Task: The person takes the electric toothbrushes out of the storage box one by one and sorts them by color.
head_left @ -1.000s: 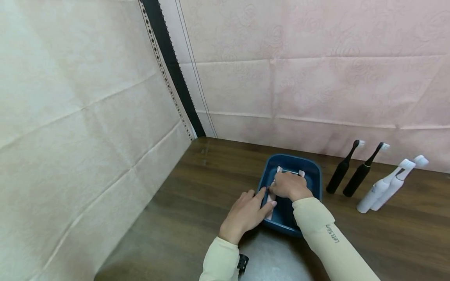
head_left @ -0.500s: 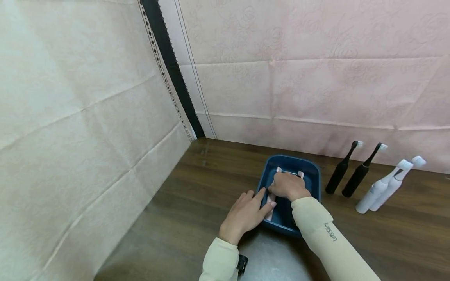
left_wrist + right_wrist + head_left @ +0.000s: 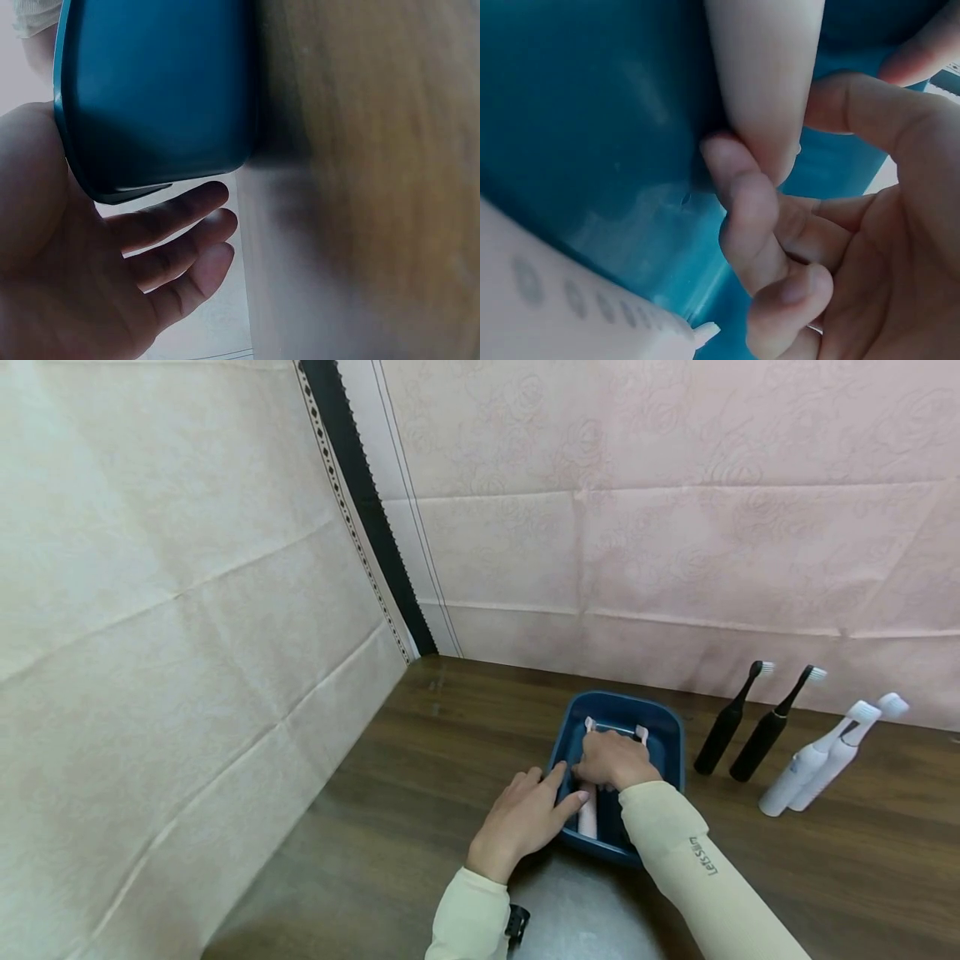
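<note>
A blue plastic bin point(image 3: 626, 697) stands on the table. Inside it, my right hand point(image 3: 617, 762) grips a pale pink electric toothbrush point(image 3: 588, 817) near its middle. The right wrist view shows curled fingers and thumb around the smooth handle point(image 3: 769, 75). Beside it in the bin lies a second pale pink toothbrush point(image 3: 577, 300) with a row of grey marks; from the head only its brush end point(image 3: 642, 732) shows past my hand. My left hand point(image 3: 519, 820) rests on the bin's left rim, index finger and thumb over the edge, the other fingers loosely extended outside.
Right of the bin, two black electric toothbrushes point(image 3: 761, 743) and two white electric toothbrushes point(image 3: 802, 777) stand upright on the wooden table point(image 3: 420, 760). Pale patterned cloth point(image 3: 675, 527) hangs behind, and more cloth borders the left side.
The gripped toothbrush has shifted right, away from the bin's left wall, and its lower end has swung rightward. My left hand stays at the rim.
</note>
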Action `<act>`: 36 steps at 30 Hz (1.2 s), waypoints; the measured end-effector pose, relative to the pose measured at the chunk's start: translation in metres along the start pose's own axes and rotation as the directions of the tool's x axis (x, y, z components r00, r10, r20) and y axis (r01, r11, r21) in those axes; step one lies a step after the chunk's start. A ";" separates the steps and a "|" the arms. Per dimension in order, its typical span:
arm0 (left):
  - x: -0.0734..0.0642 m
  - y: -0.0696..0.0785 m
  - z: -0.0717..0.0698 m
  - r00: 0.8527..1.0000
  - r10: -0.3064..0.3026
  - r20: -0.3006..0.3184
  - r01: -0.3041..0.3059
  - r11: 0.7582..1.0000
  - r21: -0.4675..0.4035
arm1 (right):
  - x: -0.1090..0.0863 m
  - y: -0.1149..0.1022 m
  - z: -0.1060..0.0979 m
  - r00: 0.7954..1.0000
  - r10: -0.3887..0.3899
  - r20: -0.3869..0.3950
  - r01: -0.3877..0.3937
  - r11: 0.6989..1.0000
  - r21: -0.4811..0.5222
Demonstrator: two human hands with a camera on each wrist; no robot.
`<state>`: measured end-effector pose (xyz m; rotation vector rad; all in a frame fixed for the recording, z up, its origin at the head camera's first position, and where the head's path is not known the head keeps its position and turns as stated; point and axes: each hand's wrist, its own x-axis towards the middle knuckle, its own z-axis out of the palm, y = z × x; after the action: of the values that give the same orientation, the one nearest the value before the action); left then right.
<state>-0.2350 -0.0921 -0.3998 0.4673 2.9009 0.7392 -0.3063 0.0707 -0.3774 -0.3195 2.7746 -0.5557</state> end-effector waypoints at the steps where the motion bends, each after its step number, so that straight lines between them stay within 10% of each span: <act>1: 0.000 0.000 0.000 1.000 0.001 0.001 -0.001 1.000 -0.002 | 0.000 0.001 0.000 1.000 0.003 0.005 -0.003 1.000 0.005; 22: 0.000 0.003 0.002 1.000 -0.018 0.016 0.019 1.000 -0.015 | -0.024 0.006 -0.031 0.996 0.003 -0.092 0.008 0.993 0.116; 36: -0.001 0.002 0.001 1.000 0.000 -0.008 0.000 1.000 -0.008 | -0.045 0.005 -0.050 0.937 -0.078 -0.339 0.126 0.984 0.123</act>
<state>-0.2332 -0.0908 -0.3998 0.4653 2.9040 0.7540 -0.2810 0.1040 -0.3243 -0.3694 3.0299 -0.9069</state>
